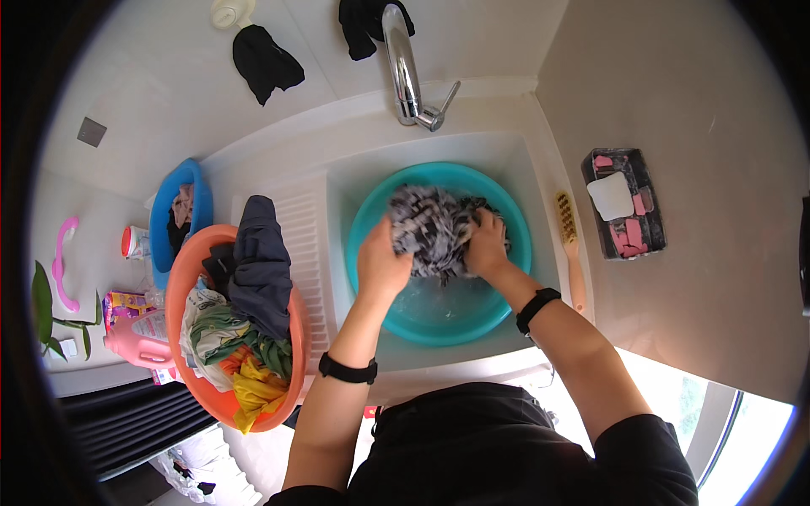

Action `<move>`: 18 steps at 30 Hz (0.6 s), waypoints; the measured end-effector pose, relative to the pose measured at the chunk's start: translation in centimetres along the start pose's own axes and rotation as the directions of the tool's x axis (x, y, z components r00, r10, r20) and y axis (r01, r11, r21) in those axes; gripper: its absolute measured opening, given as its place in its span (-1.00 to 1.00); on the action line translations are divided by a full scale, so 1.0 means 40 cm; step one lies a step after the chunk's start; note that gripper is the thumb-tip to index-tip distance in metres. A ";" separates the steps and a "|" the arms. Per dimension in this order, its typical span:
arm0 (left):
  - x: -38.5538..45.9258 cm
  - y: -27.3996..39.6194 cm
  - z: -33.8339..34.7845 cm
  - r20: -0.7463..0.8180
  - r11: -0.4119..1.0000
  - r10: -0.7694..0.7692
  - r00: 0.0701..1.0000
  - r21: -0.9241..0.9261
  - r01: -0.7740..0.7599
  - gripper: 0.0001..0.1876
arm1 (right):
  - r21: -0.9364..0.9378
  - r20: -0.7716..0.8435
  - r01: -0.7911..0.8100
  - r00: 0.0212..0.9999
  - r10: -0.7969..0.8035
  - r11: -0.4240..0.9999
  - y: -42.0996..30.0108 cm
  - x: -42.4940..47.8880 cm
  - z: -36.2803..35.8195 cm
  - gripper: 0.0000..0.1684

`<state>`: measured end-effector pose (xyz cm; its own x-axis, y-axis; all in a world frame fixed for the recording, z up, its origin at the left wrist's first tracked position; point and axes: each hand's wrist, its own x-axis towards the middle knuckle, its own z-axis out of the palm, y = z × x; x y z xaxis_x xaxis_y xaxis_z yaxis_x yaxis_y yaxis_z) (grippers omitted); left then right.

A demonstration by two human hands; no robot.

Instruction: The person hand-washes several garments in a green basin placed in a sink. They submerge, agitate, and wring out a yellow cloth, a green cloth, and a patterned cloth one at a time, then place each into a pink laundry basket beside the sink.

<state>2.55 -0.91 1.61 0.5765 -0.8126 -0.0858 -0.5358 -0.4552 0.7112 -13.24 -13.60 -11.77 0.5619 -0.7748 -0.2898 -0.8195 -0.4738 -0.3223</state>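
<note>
A teal plastic basin point(443, 335) with water in it stands in a white sink point(338, 253). Over the water is a bunched black, grey and white patterned cloth point(433, 231), some of it wet. My left hand point(383, 259) grips the cloth's left side, its fingertips partly hidden. On the right, my right hand point(486, 243) holds a fold of the same cloth, its fingers spread over it. Above the basin rises a chrome faucet point(405, 76) with a dark cloth hung behind its spout.
An orange basin point(302, 354) of clothes rests left on the ribbed washboard point(304, 209). Farther left are a blue basin point(204, 202) and a pink detergent bottle point(136, 341). A wooden-handled brush point(573, 253) lies on the right ledge, by a wall-side soap box point(652, 234).
</note>
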 end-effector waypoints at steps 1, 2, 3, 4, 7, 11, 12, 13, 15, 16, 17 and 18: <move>0.001 -0.022 0.019 0.086 0.992 -0.015 0.996 0.124 0.005 -0.38 | -0.078 0.136 -0.002 0.991 0.013 0.997 -0.040 -0.022 -0.022 0.04; 0.005 -0.039 0.044 0.177 0.970 -0.034 0.984 0.241 -0.009 -0.39 | -0.157 0.265 -0.003 0.963 0.045 0.988 -0.068 -0.038 -0.045 0.17; 0.008 -0.058 0.069 0.263 0.935 -0.062 0.963 0.353 -0.037 -0.39 | -0.159 0.303 0.002 0.952 0.047 0.987 -0.083 -0.043 -0.059 0.25; 0.001 -0.081 0.089 0.280 0.940 -0.036 0.959 0.336 -0.063 -0.48 | -0.161 0.343 0.006 0.938 0.050 0.987 -0.092 -0.045 -0.068 0.33; -0.011 -0.110 0.144 0.389 0.791 -0.059 0.919 0.580 -0.195 -0.53 | -0.220 0.505 0.017 0.858 0.099 0.975 -0.102 -0.035 -0.097 0.56; 0.015 -0.139 0.204 0.553 0.828 -0.180 0.814 0.531 -0.178 -0.52 | -0.292 0.592 0.069 0.796 0.124 0.954 -0.079 0.002 -0.042 0.56; 0.017 -0.144 0.212 0.566 0.811 -0.160 0.809 0.543 -0.219 -0.54 | -0.299 0.611 0.083 0.781 0.124 0.951 -0.075 0.010 -0.027 0.56; 0.020 -0.149 0.221 0.578 0.808 -0.158 0.800 0.542 -0.231 -0.54 | -0.312 0.625 0.088 0.769 0.134 0.946 -0.068 0.018 -0.014 0.56; 0.028 -0.161 0.240 0.598 0.802 -0.156 0.786 0.541 -0.252 -0.53 | -0.335 0.649 0.105 0.746 0.149 0.936 -0.057 0.036 0.012 0.57; 0.030 -0.173 0.249 0.597 0.804 -0.160 0.786 0.541 -0.247 -0.53 | -0.329 0.659 0.114 0.739 0.142 0.937 -0.053 0.041 0.025 0.56; 0.032 -0.185 0.257 0.596 0.806 -0.163 0.786 0.540 -0.242 -0.53 | -0.323 0.668 0.122 0.732 0.134 0.938 -0.048 0.045 0.038 0.54; 0.033 -0.195 0.266 0.598 0.809 -0.166 0.784 0.537 -0.239 -0.52 | -0.318 0.677 0.129 0.724 0.130 0.939 -0.047 0.045 0.042 0.53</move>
<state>0.93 -2.31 -11.46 0.1719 -0.7792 -0.6027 -0.9026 -0.3697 0.2206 -10.51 -13.42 -13.20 0.3765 -0.3390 -0.8622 -0.7334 -0.6777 -0.0537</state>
